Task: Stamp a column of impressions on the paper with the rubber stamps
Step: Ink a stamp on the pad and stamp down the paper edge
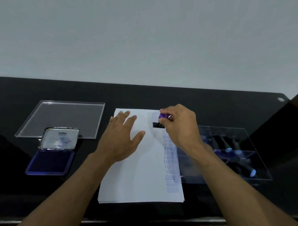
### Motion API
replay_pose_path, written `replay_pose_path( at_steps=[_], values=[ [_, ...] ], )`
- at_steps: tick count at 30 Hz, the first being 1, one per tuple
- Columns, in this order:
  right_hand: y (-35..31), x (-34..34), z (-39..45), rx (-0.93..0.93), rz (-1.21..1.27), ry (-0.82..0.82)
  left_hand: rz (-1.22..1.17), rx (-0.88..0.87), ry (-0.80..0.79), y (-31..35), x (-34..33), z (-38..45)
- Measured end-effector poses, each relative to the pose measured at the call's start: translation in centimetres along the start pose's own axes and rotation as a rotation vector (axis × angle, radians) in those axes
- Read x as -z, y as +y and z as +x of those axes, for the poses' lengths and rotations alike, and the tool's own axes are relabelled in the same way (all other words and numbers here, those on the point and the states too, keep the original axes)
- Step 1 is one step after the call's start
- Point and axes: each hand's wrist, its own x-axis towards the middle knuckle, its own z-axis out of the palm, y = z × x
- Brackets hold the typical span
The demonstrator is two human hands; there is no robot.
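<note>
1. The right hand (178, 122) pinches a rubber stamp with a purple handle and black base (159, 122) in curled fingertips, its base at the far right of the white paper sheet (135, 168).
2. The left hand (123, 133) lies flat, fingers spread, pinning the sheet.
3. A column of blue impressions (170, 165) runs down the right edge — the stamp sits near its far end.
4. Judged best: press straight down, evenly, without rocking — then lift cleanly, keeping the sheet pinned.

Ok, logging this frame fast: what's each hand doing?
Left hand: open, flat on the paper.
Right hand: gripping the rubber stamp near the paper's top.
</note>
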Motion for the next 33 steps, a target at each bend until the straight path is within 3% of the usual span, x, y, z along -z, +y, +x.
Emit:
replay_pose_path(
  at_steps=[11, 33],
  values=[
    [0.9, -1.0, 2.6, 0.024, -0.034, -0.055, 0.082, -0.063, -0.018, -1.0, -2.0, 3.8],
    [1.3, -3.1, 3.5, 0.004, -0.053, -0.084, 0.103, -0.073, 0.007, -2.0, -3.4, 3.5]
  ],
)
